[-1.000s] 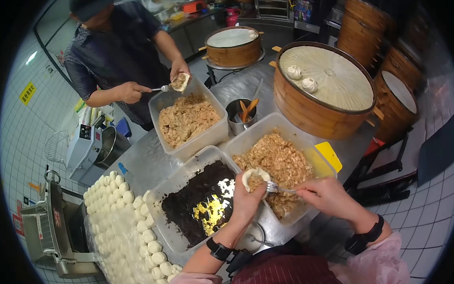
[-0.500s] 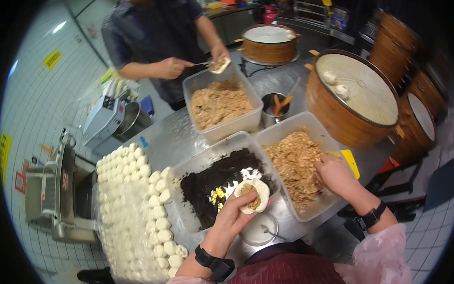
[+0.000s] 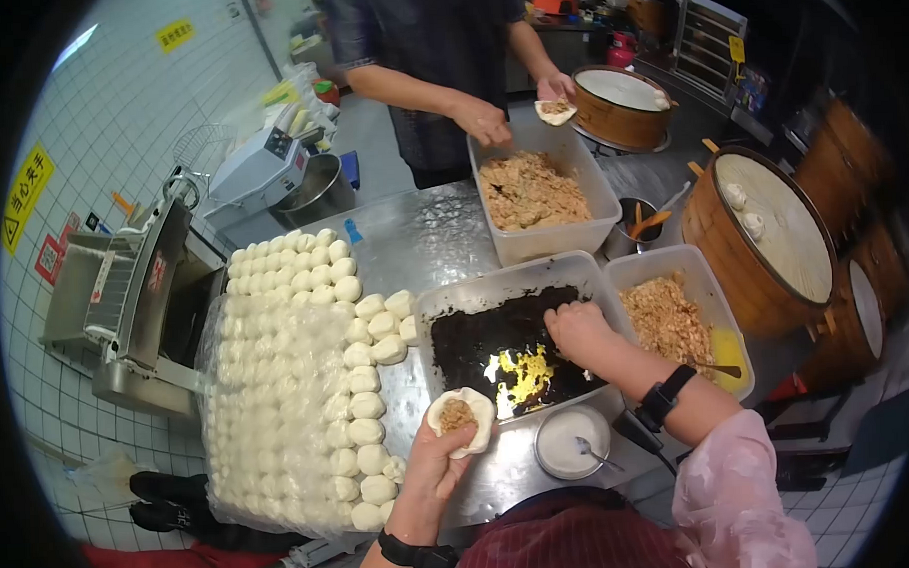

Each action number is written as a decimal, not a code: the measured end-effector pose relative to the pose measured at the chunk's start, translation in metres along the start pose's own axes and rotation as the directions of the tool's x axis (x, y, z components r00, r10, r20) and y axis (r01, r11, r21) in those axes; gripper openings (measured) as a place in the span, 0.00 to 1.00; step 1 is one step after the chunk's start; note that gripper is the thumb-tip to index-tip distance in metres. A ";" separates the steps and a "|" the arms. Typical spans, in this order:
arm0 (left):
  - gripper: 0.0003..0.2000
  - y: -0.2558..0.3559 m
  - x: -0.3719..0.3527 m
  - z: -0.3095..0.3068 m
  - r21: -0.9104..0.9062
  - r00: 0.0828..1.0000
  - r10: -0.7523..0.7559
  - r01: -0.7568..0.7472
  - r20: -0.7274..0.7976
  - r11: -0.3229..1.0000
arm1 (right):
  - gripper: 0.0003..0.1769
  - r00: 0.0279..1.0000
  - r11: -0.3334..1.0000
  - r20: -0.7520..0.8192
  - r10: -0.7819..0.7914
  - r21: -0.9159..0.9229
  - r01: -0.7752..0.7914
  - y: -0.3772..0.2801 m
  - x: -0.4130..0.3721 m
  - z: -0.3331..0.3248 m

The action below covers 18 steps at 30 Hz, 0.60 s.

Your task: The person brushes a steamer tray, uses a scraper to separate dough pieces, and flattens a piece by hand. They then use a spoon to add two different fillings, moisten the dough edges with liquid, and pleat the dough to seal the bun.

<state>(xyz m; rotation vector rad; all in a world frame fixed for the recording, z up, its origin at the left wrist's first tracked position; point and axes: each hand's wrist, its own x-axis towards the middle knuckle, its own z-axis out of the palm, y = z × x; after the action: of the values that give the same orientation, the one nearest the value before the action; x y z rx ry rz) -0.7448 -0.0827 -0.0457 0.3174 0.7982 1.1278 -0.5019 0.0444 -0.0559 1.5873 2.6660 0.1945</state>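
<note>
My left hand (image 3: 439,463) is closed round the edge of a round dough wrapper (image 3: 478,415), held open side up. Brown meat filling (image 3: 457,415) lies in its middle. Over the right part of a plastic tub (image 3: 445,296) of black paste (image 3: 486,328), my right hand (image 3: 579,332) has its fingers curled down. Whatever they hold, if anything, is hidden. To the right stands a tub (image 3: 728,309) of chopped meat filling (image 3: 666,312), with a utensil handle (image 3: 716,367) lying across it. A bowl of white powder (image 3: 565,445) with a spoon (image 3: 596,454) sits below the black paste.
Rows of dough balls (image 3: 364,405), partly under plastic film (image 3: 268,391), cover the left side. Across the steel table (image 3: 402,226), a co-worker's hand (image 3: 556,88) holds a filled wrapper over another meat tub (image 3: 612,213). A bamboo steamer (image 3: 739,254) holding buns stands at right.
My right hand has left the meat tub and moved left to the black paste. The filled wrapper in my left hand has shifted left and down. The view has turned toward the left.
</note>
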 end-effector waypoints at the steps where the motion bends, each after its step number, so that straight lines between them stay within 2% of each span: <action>1: 0.24 0.005 0.000 -0.004 -0.049 1.000 0.013 -0.013 -0.009 0.999 | 0.08 1.000 0.999 0.013 -0.022 -0.026 0.023 0.001 0.004 0.013; 3: 0.23 0.017 0.000 -0.007 -0.060 0.999 0.039 -0.040 -0.015 0.997 | 0.06 0.998 0.996 0.035 -0.058 -0.060 0.060 -0.004 0.009 0.013; 6: 0.19 0.029 0.006 -0.014 -0.298 0.993 -0.017 0.052 0.116 0.953 | 0.06 0.997 0.997 0.018 -0.075 -0.012 0.076 -0.009 0.007 0.002; 8: 0.18 0.028 0.023 -0.024 -0.288 0.994 -0.007 0.039 0.113 0.957 | 0.06 0.996 0.995 0.064 0.066 0.065 -0.070 -0.011 0.006 -0.011; 9: 0.17 0.028 0.029 -0.026 -0.265 0.994 0.001 0.029 0.111 0.964 | 0.06 0.995 0.996 0.074 0.062 0.059 -0.067 -0.012 0.006 -0.019; 10: 0.14 0.030 0.034 -0.023 -0.163 0.997 0.009 0.003 0.071 0.987 | 0.07 0.978 0.980 0.123 0.171 0.085 -0.182 -0.012 0.007 -0.028; 11: 0.14 0.030 0.038 -0.020 -0.167 0.997 0.001 0.011 0.074 0.986 | 0.08 0.945 0.948 0.171 0.280 0.104 -0.300 -0.012 0.008 -0.032; 12: 0.14 0.029 0.042 -0.017 -0.171 0.998 -0.010 0.020 0.056 0.985 | 0.11 0.942 0.912 0.101 0.321 0.235 -0.336 -0.005 0.005 -0.023; 13: 0.14 0.029 0.046 -0.014 -0.175 0.999 -0.016 0.023 0.039 0.984 | 0.11 0.941 0.912 0.101 0.323 0.231 -0.338 0.001 0.002 -0.024; 15: 0.12 0.027 0.054 -0.008 -0.226 0.998 -0.025 0.037 0.055 0.973 | 0.14 0.894 0.645 0.224 0.388 0.626 -0.437 0.007 -0.002 -0.036; 17: 0.12 0.023 0.064 -0.004 -0.276 0.992 0.002 0.032 0.124 0.961 | 0.14 0.900 0.613 0.244 0.362 0.665 -0.427 -0.002 -0.013 -0.068; 18: 0.11 0.023 0.064 0.004 -0.241 0.995 0.026 -0.003 0.092 0.970 | 0.13 0.897 0.554 0.272 0.349 0.712 -0.431 -0.009 -0.020 -0.083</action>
<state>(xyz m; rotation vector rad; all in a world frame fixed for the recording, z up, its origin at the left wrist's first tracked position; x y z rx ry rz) -0.7451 -0.0151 -0.0550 0.1720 0.5683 1.2012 -0.5078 0.0151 0.0249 2.2945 2.3572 -1.1461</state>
